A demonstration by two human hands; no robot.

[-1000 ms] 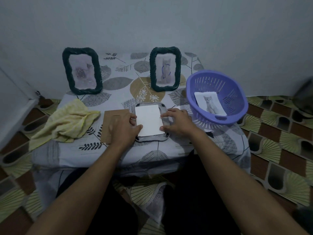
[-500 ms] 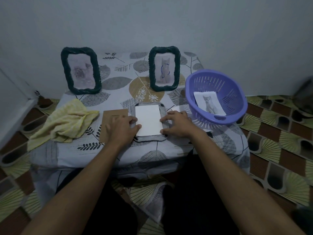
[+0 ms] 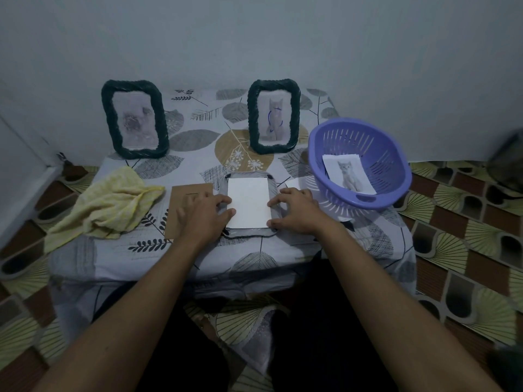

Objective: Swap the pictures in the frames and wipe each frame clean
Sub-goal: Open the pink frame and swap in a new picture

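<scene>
Item: picture (image 3: 249, 202), blank side up, seated in flat frame (image 3: 249, 175), centre of table (image 3: 198, 162). Hands: left hand (image 3: 201, 213), right hand (image 3: 297, 210), relaxed, fingertips pressed to picture's side edges, gripping nothing. Versus a second ago: right hand lower, picture squarer. Judged nearly seated; backing board (image 3: 184, 193) still off, beside frame.

L hand (image 3: 202, 215) palm-down, fingers spread; R hand (image 3: 294, 212) same.

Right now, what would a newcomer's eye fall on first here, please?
Probably the white sheet lying on a flat frame front centre, the left hand and right hand touching its side edges. Next, the purple basket on the right holding a cat picture, then two dark braided frames standing at the back.
</scene>
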